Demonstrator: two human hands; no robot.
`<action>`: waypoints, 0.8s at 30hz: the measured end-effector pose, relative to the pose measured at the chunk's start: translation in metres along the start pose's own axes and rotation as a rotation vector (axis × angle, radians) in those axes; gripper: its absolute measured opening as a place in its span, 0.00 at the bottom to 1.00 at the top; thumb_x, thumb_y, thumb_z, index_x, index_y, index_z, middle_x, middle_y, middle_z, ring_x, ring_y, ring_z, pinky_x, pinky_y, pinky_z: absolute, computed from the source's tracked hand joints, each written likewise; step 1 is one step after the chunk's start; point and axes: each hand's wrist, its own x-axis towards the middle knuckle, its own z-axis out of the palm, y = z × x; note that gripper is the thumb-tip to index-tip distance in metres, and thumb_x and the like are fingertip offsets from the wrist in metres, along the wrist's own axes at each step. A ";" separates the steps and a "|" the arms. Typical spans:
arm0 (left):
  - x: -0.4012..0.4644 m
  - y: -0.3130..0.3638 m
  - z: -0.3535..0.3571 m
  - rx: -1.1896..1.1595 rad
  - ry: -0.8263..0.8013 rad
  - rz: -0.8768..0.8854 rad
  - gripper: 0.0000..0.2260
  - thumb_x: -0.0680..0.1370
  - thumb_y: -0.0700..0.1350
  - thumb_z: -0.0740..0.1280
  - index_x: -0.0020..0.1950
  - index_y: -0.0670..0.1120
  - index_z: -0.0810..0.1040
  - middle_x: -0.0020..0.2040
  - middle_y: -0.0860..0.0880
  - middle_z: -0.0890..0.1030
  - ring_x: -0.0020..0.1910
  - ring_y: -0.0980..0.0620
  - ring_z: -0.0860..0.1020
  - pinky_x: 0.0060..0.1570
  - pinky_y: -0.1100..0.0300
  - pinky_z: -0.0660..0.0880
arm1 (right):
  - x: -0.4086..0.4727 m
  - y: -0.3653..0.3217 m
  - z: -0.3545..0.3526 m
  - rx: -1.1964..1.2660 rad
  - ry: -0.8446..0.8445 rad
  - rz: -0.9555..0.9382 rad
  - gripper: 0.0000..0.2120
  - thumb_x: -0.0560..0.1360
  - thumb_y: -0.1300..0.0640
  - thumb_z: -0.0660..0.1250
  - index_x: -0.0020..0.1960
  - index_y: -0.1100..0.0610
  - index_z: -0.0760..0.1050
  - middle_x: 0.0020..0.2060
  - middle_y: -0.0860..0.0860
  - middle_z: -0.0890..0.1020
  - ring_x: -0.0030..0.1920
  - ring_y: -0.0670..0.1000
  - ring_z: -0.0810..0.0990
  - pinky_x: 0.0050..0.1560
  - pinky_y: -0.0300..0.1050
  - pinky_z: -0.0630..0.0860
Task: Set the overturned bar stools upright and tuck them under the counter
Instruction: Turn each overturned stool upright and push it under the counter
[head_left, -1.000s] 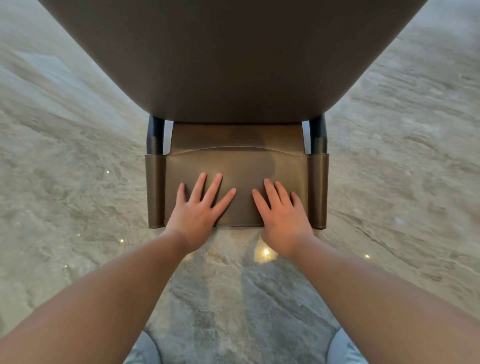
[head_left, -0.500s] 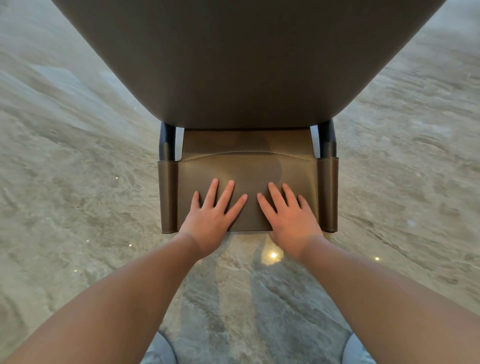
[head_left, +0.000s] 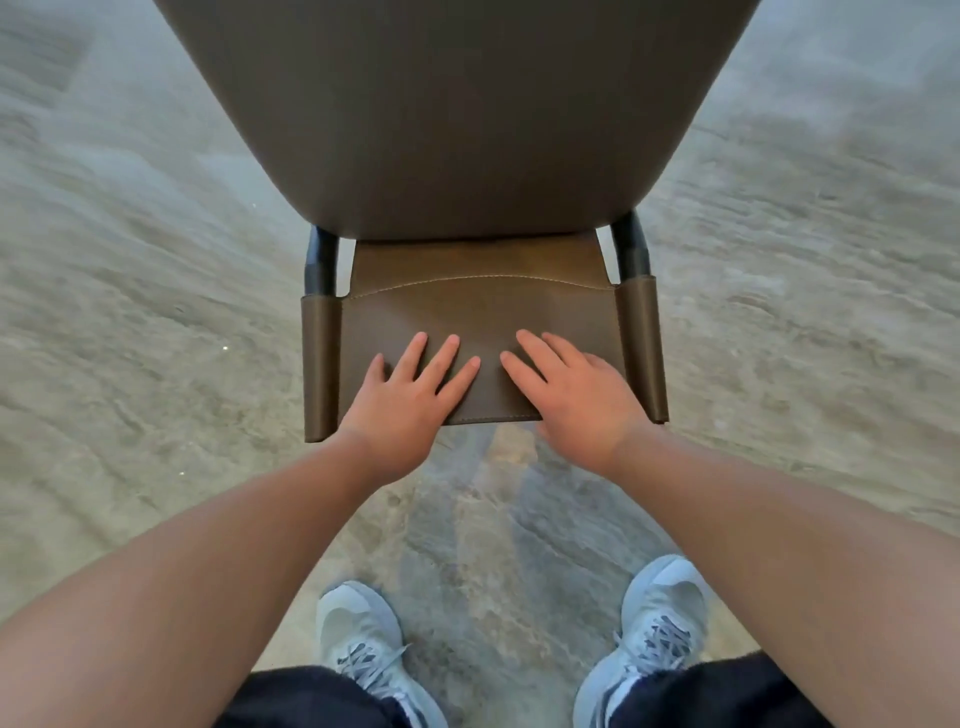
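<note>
A bar stool stands upright in front of me, its brown leather backrest (head_left: 483, 317) facing me between two dark posts. The wide brown counter (head_left: 467, 114) overhangs the stool and hides its seat. My left hand (head_left: 410, 400) lies flat on the left half of the backrest, fingers straight and spread. My right hand (head_left: 576, 395) lies flat on the right half, fingers straight, its heel past the lower edge. Both hands press on the leather.
Grey marbled stone floor (head_left: 156, 338) stretches on both sides of the stool. My two grey sneakers, left (head_left: 363, 649) and right (head_left: 660, 623), stand on the floor below my arms. No other stool is in view.
The stool has slid further under the counter with both hands pressing on its backrest. My view has tilted down, so my feet now show.
</note>
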 end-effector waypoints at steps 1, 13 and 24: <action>-0.008 -0.005 -0.022 0.006 -0.003 -0.003 0.41 0.80 0.43 0.59 0.76 0.54 0.27 0.80 0.47 0.36 0.79 0.38 0.40 0.73 0.37 0.56 | -0.003 0.000 -0.024 0.003 0.018 -0.004 0.35 0.79 0.53 0.62 0.80 0.53 0.48 0.79 0.55 0.52 0.77 0.58 0.55 0.71 0.52 0.63; -0.055 -0.078 -0.286 0.043 0.066 -0.122 0.39 0.80 0.38 0.58 0.78 0.54 0.32 0.81 0.48 0.37 0.80 0.41 0.42 0.74 0.40 0.56 | -0.006 0.030 -0.294 0.019 0.219 -0.054 0.29 0.76 0.62 0.64 0.76 0.57 0.63 0.72 0.57 0.68 0.68 0.59 0.69 0.49 0.51 0.75; -0.036 -0.186 -0.464 0.050 0.560 0.058 0.36 0.70 0.31 0.55 0.79 0.46 0.61 0.77 0.37 0.64 0.73 0.34 0.67 0.64 0.36 0.71 | 0.046 0.088 -0.480 -0.115 0.519 -0.070 0.27 0.67 0.70 0.69 0.66 0.64 0.75 0.60 0.63 0.79 0.56 0.64 0.79 0.46 0.55 0.79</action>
